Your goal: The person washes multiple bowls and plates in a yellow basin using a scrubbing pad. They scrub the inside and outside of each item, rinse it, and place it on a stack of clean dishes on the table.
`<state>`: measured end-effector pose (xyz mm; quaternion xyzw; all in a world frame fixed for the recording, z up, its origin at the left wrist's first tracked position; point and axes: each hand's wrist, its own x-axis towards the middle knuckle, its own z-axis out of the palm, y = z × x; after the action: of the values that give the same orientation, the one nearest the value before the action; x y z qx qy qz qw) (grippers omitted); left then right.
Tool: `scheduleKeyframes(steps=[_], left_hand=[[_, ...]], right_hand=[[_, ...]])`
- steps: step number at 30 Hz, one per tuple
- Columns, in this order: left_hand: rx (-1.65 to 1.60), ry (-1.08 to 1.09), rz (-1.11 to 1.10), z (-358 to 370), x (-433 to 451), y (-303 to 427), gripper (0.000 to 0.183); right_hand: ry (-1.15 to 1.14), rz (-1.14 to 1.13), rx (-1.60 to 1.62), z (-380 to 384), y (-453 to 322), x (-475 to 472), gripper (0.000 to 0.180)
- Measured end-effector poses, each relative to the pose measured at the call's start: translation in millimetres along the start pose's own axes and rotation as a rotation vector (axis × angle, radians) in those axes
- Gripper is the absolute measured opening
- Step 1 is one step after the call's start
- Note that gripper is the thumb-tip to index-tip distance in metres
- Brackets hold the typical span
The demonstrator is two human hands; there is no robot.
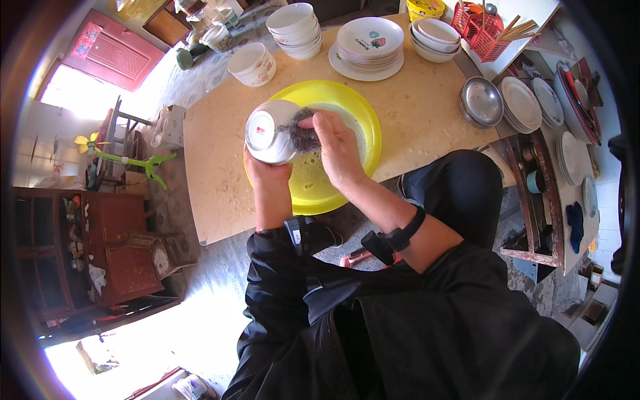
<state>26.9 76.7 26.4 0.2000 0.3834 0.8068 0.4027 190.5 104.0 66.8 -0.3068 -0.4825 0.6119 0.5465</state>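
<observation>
My left hand (pixel 270 177) grips a white ceramic bowl (pixel 275 127), tilted so that its base with a small red mark faces up. The bowl is held over the left part of a yellow plastic basin (pixel 372 145). In my right hand (pixel 337 150) is a dark grey scouring pad (pixel 302 135), pressed against the bowl's outer side. Soapy water (pixel 312 182) with bubbles stands in the basin. The fingers of my left hand behind the bowl are hidden.
Beyond the basin on the wooden table (pixel 425 115) stand floral bowls (pixel 252 67), a tall bowl stack (pixel 295 32), stacked plates (pixel 367 47) and more bowls (pixel 435 42). Metal bowls (pixel 481 102) sit near the right edge, beside plates (pixel 521 105). A red chopstick basket (pixel 480 32) is at the back right.
</observation>
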Motion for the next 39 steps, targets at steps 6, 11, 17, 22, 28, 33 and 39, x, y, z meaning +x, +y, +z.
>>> scheduleKeyframes(steps=[6, 11, 17, 22, 28, 33, 39], left_hand=[[-0.293, 0.146, -0.19, 21.1, 2.5, -5.1, 0.048], [-0.088, 0.038, -0.035, 38.2, -16.7, -6.5, 0.052], [-0.3, 0.173, -0.197, 36.6, -7.3, -8.0, 0.052], [-0.289, 0.263, -0.191, 51.7, -19.1, 0.2, 0.048], [-0.284, 0.252, -0.157, 38.8, -2.8, -0.2, 0.042], [-0.295, 0.183, -0.152, 36.4, 3.8, 1.4, 0.045], [-0.301, 0.158, -0.148, 41.8, -1.8, 6.9, 0.044]], right_hand=[[0.017, -0.025, -0.239, 1.7, 15.8, -14.2, 0.054], [0.016, -0.119, -0.147, 15.1, 16.6, -28.9, 0.056], [0.101, -0.173, -0.302, 3.2, 20.1, -10.1, 0.047], [-0.057, -0.094, -0.092, -15.9, 14.0, 22.8, 0.041], [-0.032, 0.136, 0.268, -11.8, 11.6, 10.7, 0.031], [0.086, 0.051, -0.087, 1.8, 20.3, -1.5, 0.027], [0.098, -0.13, -0.198, 4.9, 28.4, 1.8, 0.035]])
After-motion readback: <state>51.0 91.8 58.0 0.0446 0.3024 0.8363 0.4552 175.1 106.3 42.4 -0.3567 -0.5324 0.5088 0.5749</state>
